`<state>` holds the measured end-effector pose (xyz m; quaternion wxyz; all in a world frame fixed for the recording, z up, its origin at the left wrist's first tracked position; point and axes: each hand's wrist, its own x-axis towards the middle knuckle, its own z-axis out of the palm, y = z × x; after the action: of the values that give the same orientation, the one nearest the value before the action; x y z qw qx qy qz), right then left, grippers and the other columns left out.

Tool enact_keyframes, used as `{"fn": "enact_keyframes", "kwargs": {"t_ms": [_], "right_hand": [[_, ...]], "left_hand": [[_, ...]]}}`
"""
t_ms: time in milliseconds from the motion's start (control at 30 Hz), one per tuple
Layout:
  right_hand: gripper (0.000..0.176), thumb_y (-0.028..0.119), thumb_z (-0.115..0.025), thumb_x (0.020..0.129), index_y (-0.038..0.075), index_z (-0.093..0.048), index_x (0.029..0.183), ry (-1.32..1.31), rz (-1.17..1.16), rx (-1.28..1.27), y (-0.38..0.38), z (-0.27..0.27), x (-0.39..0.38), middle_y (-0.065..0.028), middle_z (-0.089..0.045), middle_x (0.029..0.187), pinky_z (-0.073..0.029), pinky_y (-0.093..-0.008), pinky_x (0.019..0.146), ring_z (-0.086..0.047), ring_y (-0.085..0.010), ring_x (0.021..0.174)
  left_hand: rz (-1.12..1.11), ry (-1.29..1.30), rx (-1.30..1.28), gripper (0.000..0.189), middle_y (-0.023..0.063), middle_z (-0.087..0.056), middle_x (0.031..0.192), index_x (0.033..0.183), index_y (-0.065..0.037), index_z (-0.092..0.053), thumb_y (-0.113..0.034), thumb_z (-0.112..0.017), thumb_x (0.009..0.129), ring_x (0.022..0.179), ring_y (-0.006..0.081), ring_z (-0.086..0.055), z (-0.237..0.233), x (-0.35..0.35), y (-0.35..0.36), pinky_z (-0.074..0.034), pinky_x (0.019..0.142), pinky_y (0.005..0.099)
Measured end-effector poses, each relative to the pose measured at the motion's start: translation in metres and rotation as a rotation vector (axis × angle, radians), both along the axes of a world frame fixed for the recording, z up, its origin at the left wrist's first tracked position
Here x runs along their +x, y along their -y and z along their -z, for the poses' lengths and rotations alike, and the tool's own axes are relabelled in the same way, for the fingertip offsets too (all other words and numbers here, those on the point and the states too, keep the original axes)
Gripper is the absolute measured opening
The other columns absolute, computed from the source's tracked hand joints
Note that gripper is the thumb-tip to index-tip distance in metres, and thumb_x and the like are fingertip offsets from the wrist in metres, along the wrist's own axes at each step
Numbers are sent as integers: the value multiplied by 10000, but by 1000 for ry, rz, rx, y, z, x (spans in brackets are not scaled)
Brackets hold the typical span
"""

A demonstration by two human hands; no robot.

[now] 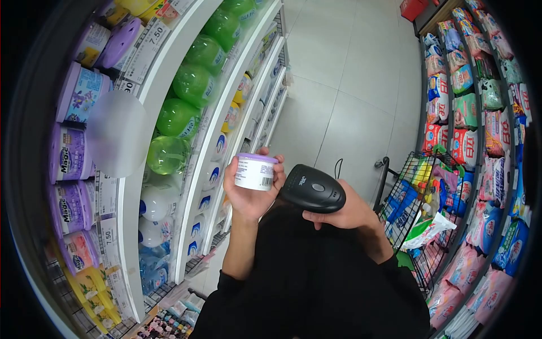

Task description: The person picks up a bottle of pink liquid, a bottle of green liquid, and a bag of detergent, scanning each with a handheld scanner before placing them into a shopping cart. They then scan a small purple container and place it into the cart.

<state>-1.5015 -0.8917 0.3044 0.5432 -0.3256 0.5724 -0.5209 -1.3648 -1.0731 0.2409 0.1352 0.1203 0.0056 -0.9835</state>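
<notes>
My left hand (249, 199) grips a small white tub (254, 174) with a purple lid, its printed label and barcode turned up toward me. In my right hand (354, 206) is a black handheld barcode scanner (314, 188), held by its handle, which is mostly hidden under the scanner's head. The scanner's front end is close beside the tub, just to its right. A thin black cord loop (338, 168) shows behind the scanner.
Shelves on the left carry purple tubs (72, 153), green bottles (193, 85) and price tags (148, 52). A black wire shopping cart (402, 217) with packaged goods stands at the right. Beyond it, racks hold bagged products (466, 110). Grey tile floor (333, 73) runs between.
</notes>
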Motion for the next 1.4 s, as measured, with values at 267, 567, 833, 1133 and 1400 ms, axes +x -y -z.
{"fn": "enact_keyframes", "kwargs": {"t_ms": [267, 567, 833, 1133, 1400], "right_hand": [[298, 107, -712, 884, 9, -543, 1109, 494, 66, -51, 4, 11, 17, -40, -608, 743, -495, -261, 530, -628, -139, 559], [305, 167, -709, 908, 18, -582, 1142, 186, 699, -26, -18, 36, 35, -70, -668, 966, -546, -276, 676, -655, -127, 800], [581, 296, -822, 788, -6, -570, 1216, -193, 930, 100, -71, 59, 77, -124, -674, 1059, -495, -342, 885, -630, -178, 964], [681, 285, -863, 726, 0, -546, 1256, -149, 1221, 175, -157, 80, 107, -108, -646, 1133, -478, -329, 917, -609, -193, 1039], [443, 271, -847, 724, 17, -644, 1024, -194, 1874, 527, -346, 97, 91, -57, -668, 885, -523, -318, 726, -627, -151, 772]], "left_hand": [[-95, -211, -79, 652, 207, -394, 1234, 1312, -39, -447, -442, -670, 849, 1084, 292, -521, 9, -5, -4, -442, 1001, 399], [94, 119, -910, 879, 223, -506, 1347, 1450, -14, -338, -397, -780, 793, 1154, 281, -583, 18, -21, -18, -494, 948, 370], [523, -96, -1517, 1103, 178, -374, 1447, 1526, -15, -157, -77, -834, 657, 1169, 251, -537, 36, -46, -78, -466, 967, 363], [779, -432, -1712, 1288, 198, -237, 1541, 1546, -55, 6, -67, -872, 604, 1129, 274, -577, 40, -71, -163, -475, 981, 385], [879, -119, -1617, 580, 138, -576, 1266, 1411, -50, -432, -105, -669, 884, 1081, 221, -591, 77, -113, -244, -483, 914, 333]]}}
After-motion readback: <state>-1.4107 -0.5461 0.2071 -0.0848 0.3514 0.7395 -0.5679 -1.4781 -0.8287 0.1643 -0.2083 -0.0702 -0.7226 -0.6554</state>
